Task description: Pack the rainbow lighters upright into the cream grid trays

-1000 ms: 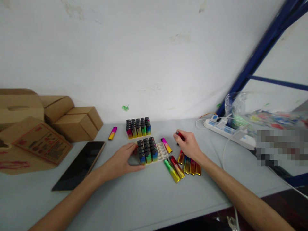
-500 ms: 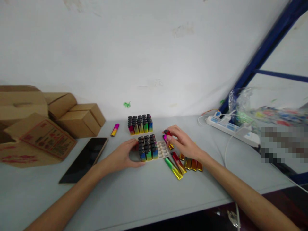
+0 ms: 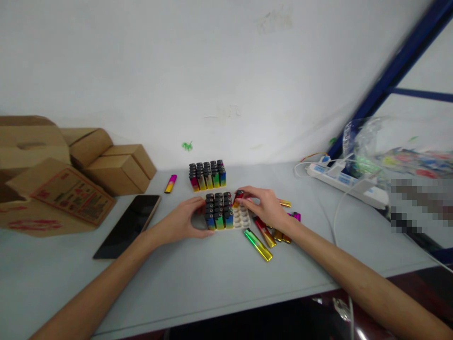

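Note:
A white tray (image 3: 245, 220) holds several upright lighters (image 3: 219, 212) in rows at its left; empty round sockets show at its right. Thumb and fingers of my left hand (image 3: 184, 218) grip the left end of the lighter-filled tray. Between the fingertips of my right hand (image 3: 264, 204) is a red and gold lighter (image 3: 238, 197), upright over the tray's back, beside the filled rows. A green and gold lighter (image 3: 258, 244) and a red and gold one (image 3: 265, 232) lie right of the tray, with several more partly under my right wrist.
Behind stands another block of upright lighters (image 3: 208, 176). A pink and yellow lighter (image 3: 170, 184) lies to its left. Further left are a dark tablet (image 3: 129, 226) and cardboard boxes (image 3: 116, 172). A white power strip (image 3: 348, 185) with cables lies at the right, near a plastic bag (image 3: 368, 141).
My right hand has moved left with the red lighter, from beside the tray to over its sockets. Loose lighters at the right lie differently. The whole view has shifted slightly.

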Demonstrator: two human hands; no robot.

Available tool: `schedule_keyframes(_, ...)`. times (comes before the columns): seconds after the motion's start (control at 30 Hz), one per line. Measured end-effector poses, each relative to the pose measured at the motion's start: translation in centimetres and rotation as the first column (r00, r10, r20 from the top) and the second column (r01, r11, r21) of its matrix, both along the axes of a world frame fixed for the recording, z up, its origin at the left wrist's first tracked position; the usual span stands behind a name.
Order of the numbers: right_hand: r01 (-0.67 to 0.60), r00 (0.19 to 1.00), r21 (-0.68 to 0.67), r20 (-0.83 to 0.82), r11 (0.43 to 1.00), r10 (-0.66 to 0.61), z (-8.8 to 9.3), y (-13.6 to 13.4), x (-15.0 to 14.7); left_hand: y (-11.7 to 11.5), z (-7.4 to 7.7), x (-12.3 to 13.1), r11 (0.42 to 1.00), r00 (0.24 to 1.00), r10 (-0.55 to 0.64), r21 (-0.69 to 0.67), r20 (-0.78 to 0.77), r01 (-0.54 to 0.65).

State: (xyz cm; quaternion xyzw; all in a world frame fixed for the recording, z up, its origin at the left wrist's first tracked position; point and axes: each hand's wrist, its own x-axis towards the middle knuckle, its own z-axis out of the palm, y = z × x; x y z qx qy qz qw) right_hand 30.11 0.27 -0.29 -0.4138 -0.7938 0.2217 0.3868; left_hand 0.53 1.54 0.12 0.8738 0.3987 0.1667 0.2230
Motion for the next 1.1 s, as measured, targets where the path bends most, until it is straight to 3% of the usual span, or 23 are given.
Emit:
schedule_keyframes(0.3, -0.028, 0.979, -0.053, 0.202, 0.998, 0.039, 0.8, 0.2, -0.3, 0.2, -0.3, 0.0, 1.000, 1.000, -0.008, 0.014, 0.001, 0.008)
schedule_keyframes(0.43, -0.053, 0.972, 0.000, 0.229, 0.999, 0.051, 1.0, 0.8, 1.1, 0.2, -0.4, 0.0, 1.000, 1.000, -0.015, 0.010, -0.006, 0.015)
schedule_keyframes(0.63, 0.118, 0.952, 0.046, 0.279, 0.992, -0.126, -0.1, 2.2, 3.4, 0.1, -0.5, 0.0, 0.999, 0.999, 0.006, 0.031, -0.036, -0.005)
schedule_keyframes(0.8, 0.176, 0.914, -0.009, 0.372, 0.984, -0.160, -1.3, 2.5, 2.2, 0.1, -0.5, -0.1, 0.999, 1.000, -0.007, 0.042, -0.020, 0.008)
schedule_keyframes(0.93, 0.200, 0.896, -0.043, 0.413, 0.979, -0.165, -1.1, 2.6, 2.4, 0.0, -0.4, -0.1, 1.000, 1.000, -0.001, 0.021, -0.025, 0.001)
schedule_keyframes(1.03, 0.136, 0.935, -0.024, 0.334, 0.990, -0.121, -0.7, 2.6, 3.2, -0.1, -0.2, 0.1, 1.000, 1.000, 0.007, 0.015, -0.029, -0.006)
schedule_keyframes(1.1, 0.115, 0.984, -0.032, 0.140, 0.993, -0.109, -0.4, 2.5, 3.5, -0.1, -0.1, 0.1, 1.000, 1.000, 0.011, 0.018, -0.027, -0.010)
